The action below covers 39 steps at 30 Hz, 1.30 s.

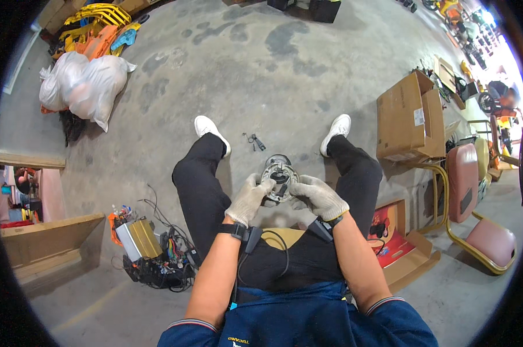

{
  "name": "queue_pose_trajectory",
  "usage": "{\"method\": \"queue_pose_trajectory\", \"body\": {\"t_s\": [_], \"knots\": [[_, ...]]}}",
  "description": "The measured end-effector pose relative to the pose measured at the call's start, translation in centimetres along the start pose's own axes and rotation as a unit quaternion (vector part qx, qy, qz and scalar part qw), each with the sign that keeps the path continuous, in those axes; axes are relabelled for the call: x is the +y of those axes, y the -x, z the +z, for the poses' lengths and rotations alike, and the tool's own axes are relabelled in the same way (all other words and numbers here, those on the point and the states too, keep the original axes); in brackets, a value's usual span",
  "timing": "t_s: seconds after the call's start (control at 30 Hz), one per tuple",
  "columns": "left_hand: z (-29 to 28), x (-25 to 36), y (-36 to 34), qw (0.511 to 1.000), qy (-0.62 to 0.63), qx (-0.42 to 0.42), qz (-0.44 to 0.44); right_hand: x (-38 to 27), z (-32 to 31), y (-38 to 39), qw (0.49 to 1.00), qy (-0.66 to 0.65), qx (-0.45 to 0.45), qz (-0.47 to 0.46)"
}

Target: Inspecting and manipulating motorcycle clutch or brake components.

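A round silver-grey part (277, 163) with dark pieces inside its ring is held between my knees, above the floor. My left hand (249, 199), in a whitish knit glove, grips its left side with the fingers curled at the rim. On the opposite side my right hand (320, 198), gloved the same way, closes on the rim. Both thumbs and fingertips lie near the dark inner pieces, and the gloves hide part of the ring. Just beyond the part, a few small black pieces (258, 142) lie on the concrete between my shoes.
To the left sit a gold-and-silver metal box (139, 239) and tangled wiring (172, 254). White plastic bags (87, 84) rest farther back. A cardboard box (409, 118), a pink-padded chair (462, 182) and an open carton with a red insert (391, 237) stand at the right.
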<state>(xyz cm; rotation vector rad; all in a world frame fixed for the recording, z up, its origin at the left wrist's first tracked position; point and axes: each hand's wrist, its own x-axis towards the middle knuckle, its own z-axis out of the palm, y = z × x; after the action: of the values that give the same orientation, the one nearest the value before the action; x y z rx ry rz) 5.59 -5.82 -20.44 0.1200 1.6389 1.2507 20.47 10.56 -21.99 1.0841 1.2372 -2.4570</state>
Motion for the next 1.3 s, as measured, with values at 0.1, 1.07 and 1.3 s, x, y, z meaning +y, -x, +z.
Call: {"method": "queue_pose_trajectory", "body": {"t_s": [0.1, 1.07, 1.3], "knots": [[-0.2, -0.5, -0.5, 1.000, -0.006, -0.004, 0.000, 0.1, -0.1, -0.1, 1.000, -0.006, -0.006, -0.002], [-0.7, -2.4, -1.3, 0.968, 0.222, -0.101, -0.054, 0.6, 0.3, -0.3, 0.998, -0.047, -0.001, -0.032], [0.7, -2.0, -0.4, 0.965, 0.235, -0.113, -0.021, 0.7, 0.5, -0.1, 0.998, -0.063, -0.010, -0.015]]}}
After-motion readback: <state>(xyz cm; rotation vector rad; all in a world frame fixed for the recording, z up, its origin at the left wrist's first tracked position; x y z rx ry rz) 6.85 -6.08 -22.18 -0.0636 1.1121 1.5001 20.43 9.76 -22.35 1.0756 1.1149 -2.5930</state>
